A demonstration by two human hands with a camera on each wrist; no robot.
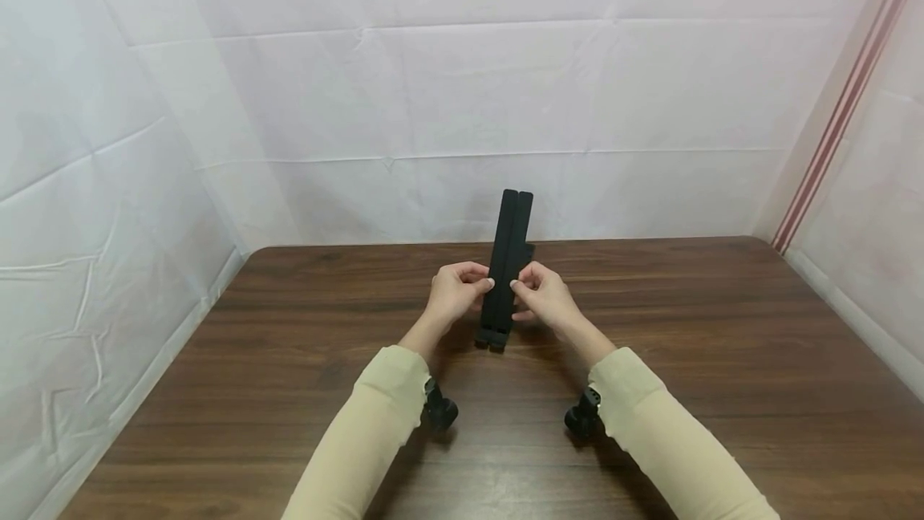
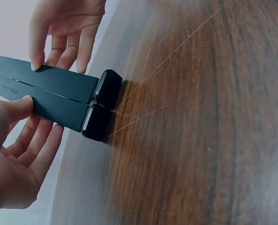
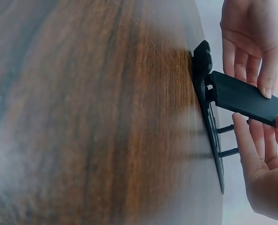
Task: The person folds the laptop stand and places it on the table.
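Here, dark wood table [image 1: 722,359], creased white sheeting [image 1: 505,87], hands pinching black stand [image 1: 509,255].

I see a folding stand [image 1: 508,263] upright on the counter [image 1: 722,359], centred. My left hand [image 1: 453,293] is at its left, my right hand [image 1: 546,295] at its right.

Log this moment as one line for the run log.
left hand: pinches black folding stand | right hand: pinches stand | stand: tilted, foot on wooden table

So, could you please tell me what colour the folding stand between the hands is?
The folding stand is plain matte black; the head view shows it best.
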